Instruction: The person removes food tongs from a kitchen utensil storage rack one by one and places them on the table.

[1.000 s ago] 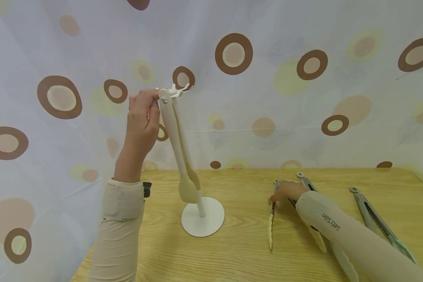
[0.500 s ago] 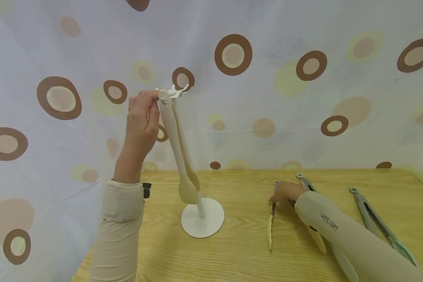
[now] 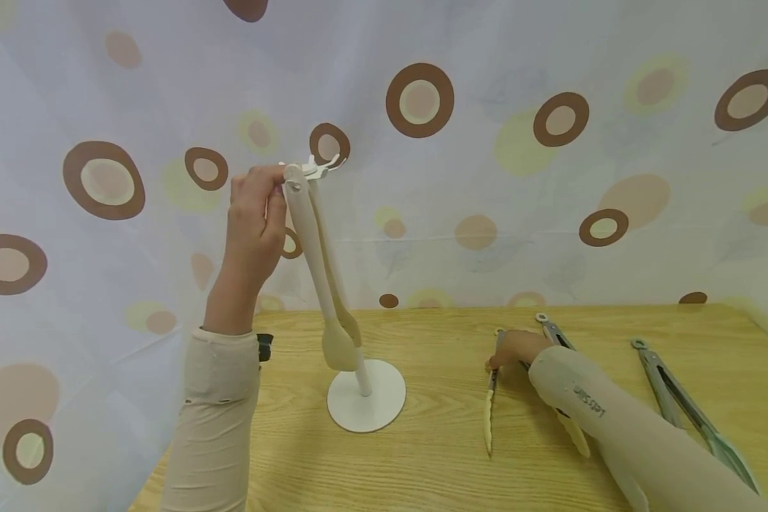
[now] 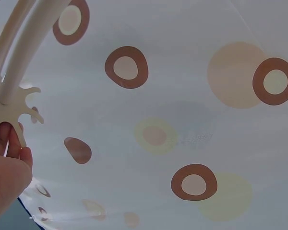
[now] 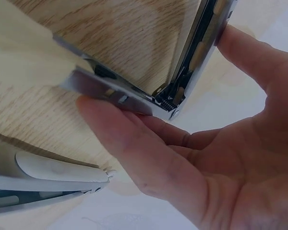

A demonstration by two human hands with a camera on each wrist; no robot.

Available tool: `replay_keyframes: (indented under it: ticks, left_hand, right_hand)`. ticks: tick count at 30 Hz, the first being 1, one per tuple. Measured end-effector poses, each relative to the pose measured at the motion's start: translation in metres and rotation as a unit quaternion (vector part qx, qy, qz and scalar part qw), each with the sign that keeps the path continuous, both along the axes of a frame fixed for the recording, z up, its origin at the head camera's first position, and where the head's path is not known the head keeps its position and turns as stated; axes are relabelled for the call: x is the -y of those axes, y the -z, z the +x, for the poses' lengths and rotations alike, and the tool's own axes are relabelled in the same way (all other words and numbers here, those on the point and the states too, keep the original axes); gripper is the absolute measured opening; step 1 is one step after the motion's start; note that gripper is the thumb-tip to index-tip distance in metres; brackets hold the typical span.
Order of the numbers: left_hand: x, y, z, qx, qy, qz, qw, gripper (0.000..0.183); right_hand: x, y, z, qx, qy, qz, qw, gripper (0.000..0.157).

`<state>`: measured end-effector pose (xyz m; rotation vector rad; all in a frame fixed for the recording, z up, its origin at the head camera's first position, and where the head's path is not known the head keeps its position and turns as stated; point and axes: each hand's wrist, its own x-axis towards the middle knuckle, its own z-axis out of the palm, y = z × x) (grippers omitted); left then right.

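Observation:
My left hand [image 3: 256,220] holds the top of a white utensil stand, with fingers around one arm of its branched hook rack [image 4: 7,112]. Two long cream utensils with broad heads [image 3: 339,348] hang from the rack, tilted down beside the post. The round white base [image 3: 384,398] rests on the table. On the right, my right hand [image 3: 518,348] grips metal tongs [image 3: 488,419] with cream scalloped tips. In the right wrist view, its thumb and fingers [image 5: 149,163] press on the outer sides of the two spread tong arms, near the spring end.
Another pair of metal tongs [image 3: 553,331] lies partly under the right sleeve. Farther right, tongs with pale green ends [image 3: 710,427] lie on the wooden table [image 3: 435,455]. A patterned curtain [image 3: 461,171] hangs behind and to the left.
The head view has shifted very slightly. Both hands keep their hold in the same places, and the right forearm moves a touch to the left.

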<state>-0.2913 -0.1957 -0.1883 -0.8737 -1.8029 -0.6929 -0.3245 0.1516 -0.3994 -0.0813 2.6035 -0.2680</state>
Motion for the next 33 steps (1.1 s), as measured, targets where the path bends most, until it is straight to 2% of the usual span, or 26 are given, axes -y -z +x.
replay_keyframes:
  ticks: [4,10,17,19,23,26,28,29,33]
  left_hand:
    - [0.000,0.000,0.000,0.002,0.001,0.000,1.0000,0.024]
    - [0.000,-0.001,0.000,-0.003,0.005,-0.001,1.0000,0.024]
    - [0.000,0.001,0.000,0.001,0.003,-0.001,1.0000,0.025]
    - [0.000,0.001,0.000,0.000,0.003,0.002,1.0000,0.025]
    - [0.000,0.000,0.000,-0.007,0.010,0.003,0.9999,0.024]
    - [-0.001,0.000,-0.001,-0.008,0.015,0.001,0.9999,0.024]
    - [-0.001,0.000,-0.001,-0.007,0.014,0.000,0.9999,0.024]
    - [-0.001,0.000,-0.001,-0.005,0.014,0.000,0.9999,0.024]
    - [0.000,0.002,-0.001,-0.003,0.010,0.001,0.9999,0.024]
  right_hand:
    - [0.002,0.000,0.002,-0.013,-0.006,0.003,1.000,0.057]
    - [0.005,0.009,0.002,-0.058,-0.025,0.009,0.998,0.039]
    - [0.006,0.026,0.002,-0.094,0.000,0.009,0.996,0.068]
    - [0.007,0.030,0.002,-0.099,-0.002,0.010,0.995,0.068]
    - [0.010,0.025,0.004,-0.083,0.011,0.006,0.996,0.065]
    - [0.013,0.016,0.008,-0.074,0.011,0.006,0.997,0.048]
    - [0.015,0.010,0.012,-0.081,-0.005,0.012,0.997,0.033]
    - [0.017,0.008,0.013,-0.089,-0.016,0.015,0.996,0.030]
    - [0.027,0.000,0.017,-0.123,-0.045,0.007,0.991,0.034]
